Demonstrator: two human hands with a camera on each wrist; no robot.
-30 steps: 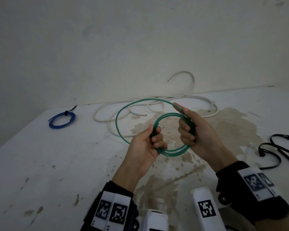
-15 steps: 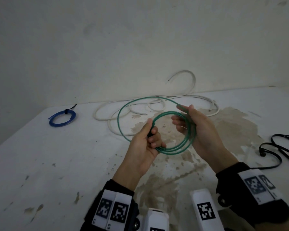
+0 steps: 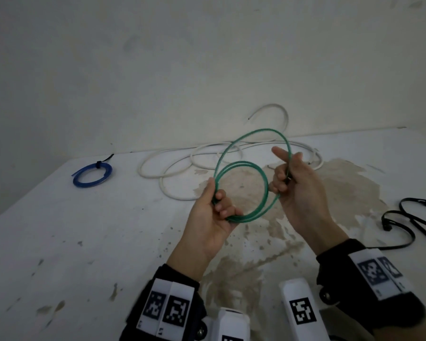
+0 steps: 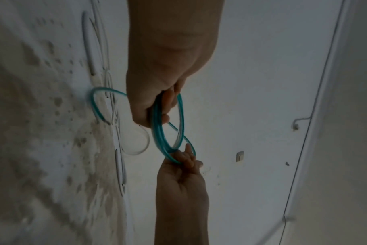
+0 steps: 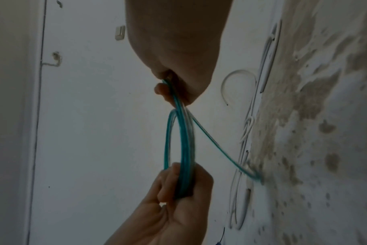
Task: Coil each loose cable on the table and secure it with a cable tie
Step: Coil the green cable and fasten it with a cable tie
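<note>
A thin green cable is wound into a few loops held above the table. My left hand grips the loops at their lower left side, thumb on the outside. My right hand pinches the loops at their right side, with the index finger stretched up along a wider outer loop. In the left wrist view the green cable runs out of my left hand to my right hand. In the right wrist view the green cable spans from my right hand down to my left hand.
A loose white cable sprawls at the back of the stained white table, against the wall. A blue coil bound with a black tie lies at the back left. Black cable ties lie at the right.
My right hand has slid round to the coil's right side and lifted the free outer loop higher, index finger now extended. The coil has tilted more upright. My left hand keeps its grip.
</note>
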